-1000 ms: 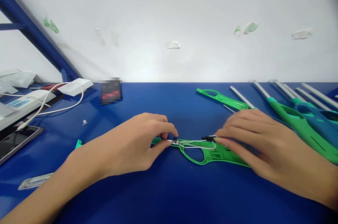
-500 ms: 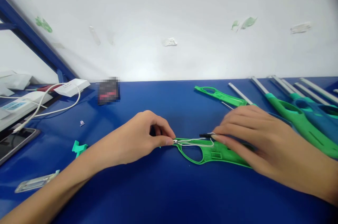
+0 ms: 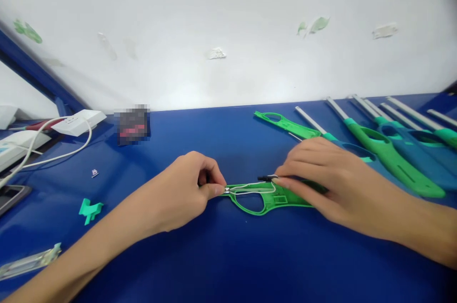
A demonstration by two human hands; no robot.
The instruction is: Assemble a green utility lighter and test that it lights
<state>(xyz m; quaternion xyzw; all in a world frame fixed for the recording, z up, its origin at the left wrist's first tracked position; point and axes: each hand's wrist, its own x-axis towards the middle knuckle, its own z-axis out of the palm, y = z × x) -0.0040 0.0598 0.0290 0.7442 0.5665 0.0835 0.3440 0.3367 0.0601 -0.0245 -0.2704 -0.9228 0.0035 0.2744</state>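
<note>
A green half-shell (image 3: 285, 198) with a looped opening lies on the blue table, its hollow side up. White wires (image 3: 250, 191) run along it, from a small metal piece (image 3: 227, 190) at its left tip to a black part (image 3: 264, 178). My left hand (image 3: 189, 193) pinches the metal piece between thumb and forefinger. My right hand (image 3: 332, 181) is closed on the right end of the black part, over the shell's right portion. Its fingers hide that end of the shell.
Several assembled green and blue lighters (image 3: 396, 157) lie at the right, a second green shell (image 3: 289, 125) behind my right hand. At the left are a teal part (image 3: 89, 210), a clear piece (image 3: 30, 261), white cables and a phone (image 3: 12, 197).
The camera view has shifted, so most table items appear further left. Both hands keep their hold, and the wires and black part look nearly the same relative to the shell.
</note>
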